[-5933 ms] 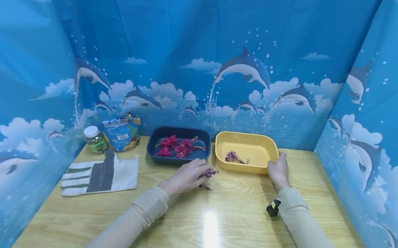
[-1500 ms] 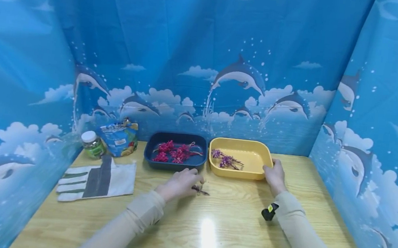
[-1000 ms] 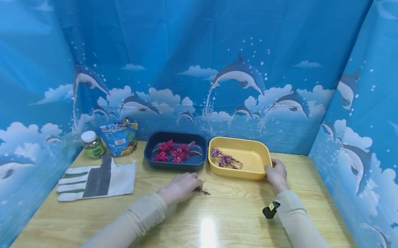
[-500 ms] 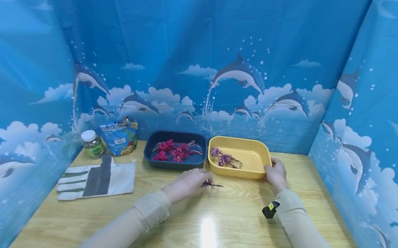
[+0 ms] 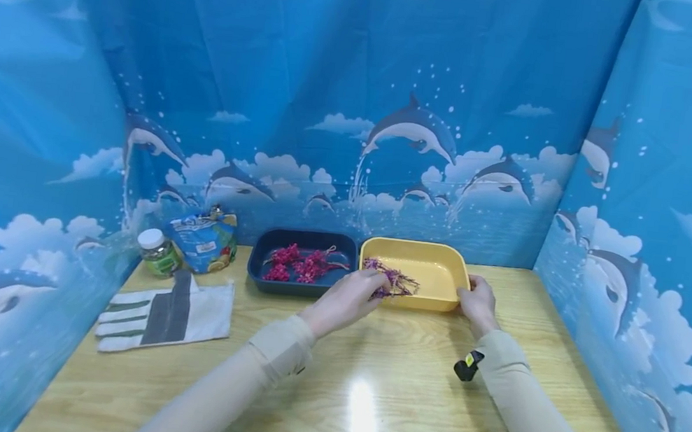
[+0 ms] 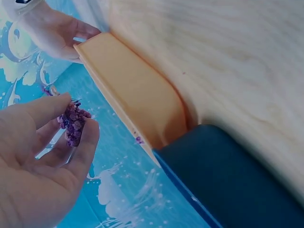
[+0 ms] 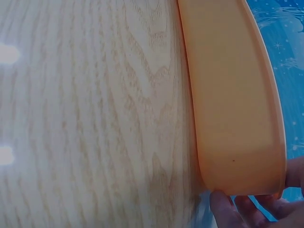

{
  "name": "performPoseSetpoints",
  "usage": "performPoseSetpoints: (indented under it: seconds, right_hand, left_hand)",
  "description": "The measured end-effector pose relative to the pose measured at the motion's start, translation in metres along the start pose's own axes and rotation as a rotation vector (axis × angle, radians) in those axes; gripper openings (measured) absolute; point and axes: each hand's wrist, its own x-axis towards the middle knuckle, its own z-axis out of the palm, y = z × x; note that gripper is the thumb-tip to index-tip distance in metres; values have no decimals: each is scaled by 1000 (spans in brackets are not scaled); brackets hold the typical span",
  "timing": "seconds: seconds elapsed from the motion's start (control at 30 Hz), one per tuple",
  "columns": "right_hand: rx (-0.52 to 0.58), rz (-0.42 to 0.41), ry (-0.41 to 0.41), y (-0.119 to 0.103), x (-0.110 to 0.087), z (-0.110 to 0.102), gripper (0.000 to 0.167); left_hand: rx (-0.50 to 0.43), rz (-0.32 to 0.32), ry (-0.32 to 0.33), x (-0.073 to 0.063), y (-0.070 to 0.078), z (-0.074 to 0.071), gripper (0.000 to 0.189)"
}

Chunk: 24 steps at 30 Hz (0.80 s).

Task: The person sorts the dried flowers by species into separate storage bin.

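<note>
My left hand (image 5: pixel 346 299) hovers over the near left corner of the yellow tray (image 5: pixel 441 274). In the left wrist view its thumb and fingers pinch a sprig of purple dried flowers (image 6: pixel 73 124). More purple dried flowers (image 5: pixel 403 284) lie in the tray's left half, partly behind that hand. My right hand (image 5: pixel 479 304) grips the tray's right end; the right wrist view has the thumb at the rim and the fingers (image 7: pixel 227 211) against the end wall. Left of it stands a navy tray (image 5: pixel 300 289) holding pink dried flowers (image 5: pixel 313 267).
On the left of the wooden table (image 5: pixel 416 392) lies a striped work glove (image 5: pixel 209 311). Behind it are a white-capped jar (image 5: pixel 161 256) and a blue pouch (image 5: pixel 203 240). A dolphin-print curtain (image 5: pixel 307 99) closes off the back and both sides.
Purple flowers in the yellow tray have increased since the oldest frame. My left hand has picked up a sprig from the table and carried it to that tray. My right hand keeps its grip.
</note>
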Motion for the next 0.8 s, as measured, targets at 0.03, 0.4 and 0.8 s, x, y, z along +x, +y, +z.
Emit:
performPoseSetpoints:
  seconds: [0.03,0.4,0.8]
  right_hand:
    - [1,1,1,0,0,0,55]
    - [12,-3,8,4,2,-3,55]
    - [39,-9,5,3,1,1,55]
  left_hand:
    - [-3,-1,3,3,1,-1,21]
    - [-49,-29,40,38,8,6,16]
    - [-138,-142,40,75,8,27,13]
